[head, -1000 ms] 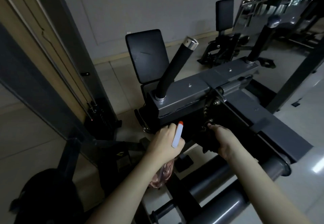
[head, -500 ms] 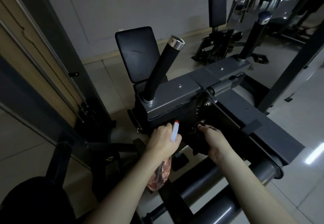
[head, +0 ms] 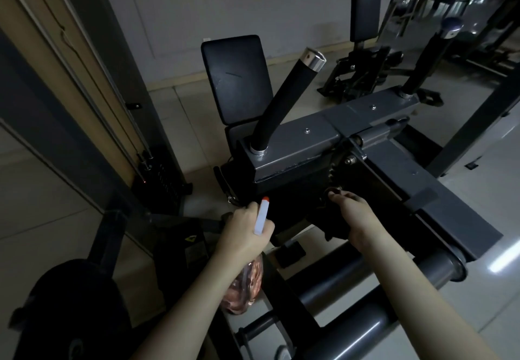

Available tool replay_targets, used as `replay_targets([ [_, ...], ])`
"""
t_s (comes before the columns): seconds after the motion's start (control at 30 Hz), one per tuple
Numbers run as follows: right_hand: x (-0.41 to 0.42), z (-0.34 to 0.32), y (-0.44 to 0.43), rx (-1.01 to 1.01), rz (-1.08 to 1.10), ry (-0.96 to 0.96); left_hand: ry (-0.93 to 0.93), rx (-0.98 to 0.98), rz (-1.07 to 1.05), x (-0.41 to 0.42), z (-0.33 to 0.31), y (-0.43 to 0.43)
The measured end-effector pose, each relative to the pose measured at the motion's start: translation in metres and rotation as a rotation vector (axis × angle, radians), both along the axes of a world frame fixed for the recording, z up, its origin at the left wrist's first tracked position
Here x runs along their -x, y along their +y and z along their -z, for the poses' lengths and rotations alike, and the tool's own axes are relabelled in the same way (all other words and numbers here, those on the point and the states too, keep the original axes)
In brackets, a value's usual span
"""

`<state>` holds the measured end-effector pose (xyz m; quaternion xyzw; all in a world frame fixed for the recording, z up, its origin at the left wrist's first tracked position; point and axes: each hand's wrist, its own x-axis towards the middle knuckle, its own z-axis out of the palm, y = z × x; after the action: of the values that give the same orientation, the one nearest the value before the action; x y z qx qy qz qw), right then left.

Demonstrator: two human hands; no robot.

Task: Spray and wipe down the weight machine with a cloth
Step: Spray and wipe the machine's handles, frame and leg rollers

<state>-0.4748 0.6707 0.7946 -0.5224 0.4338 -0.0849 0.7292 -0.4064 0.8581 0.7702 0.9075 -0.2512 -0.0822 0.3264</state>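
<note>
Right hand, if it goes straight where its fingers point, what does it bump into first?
Probably the small round knob on the dark side of the weight machine, just past the right hand; dim light makes depth unsure.

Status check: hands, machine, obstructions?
Left hand grips spray bottle. Right hand holds cloth against machine. No obstruction seen.

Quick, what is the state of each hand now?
Left hand: grips the clear pinkish spray bottle with white nozzle.
Right hand: holds a black cloth against the dark grey weight machine.
</note>
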Motion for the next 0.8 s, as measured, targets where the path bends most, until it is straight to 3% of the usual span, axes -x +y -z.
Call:
replay_targets([
  [0.23,-0.001,0.001,0.003,0.046,-0.007,0.008,-0.064,0.042,-0.035,0.006,0.001,0.008],
  [0.4,-0.002,0.006,0.008,-0.132,0.023,0.013,-0.056,0.089,-0.080,0.006,0.013,0.018],
  [0.5,-0.019,0.017,0.007,-0.270,0.131,0.000,-0.062,0.105,-0.059,0.005,0.016,0.016],
  [0.73,-0.102,0.003,0.019,-0.161,0.358,-0.165,-0.074,0.125,-0.015,0.009,0.019,0.018],
  [0.8,-0.121,0.007,0.019,-0.158,0.426,-0.092,-0.079,0.128,-0.024,0.008,0.020,0.019],
])
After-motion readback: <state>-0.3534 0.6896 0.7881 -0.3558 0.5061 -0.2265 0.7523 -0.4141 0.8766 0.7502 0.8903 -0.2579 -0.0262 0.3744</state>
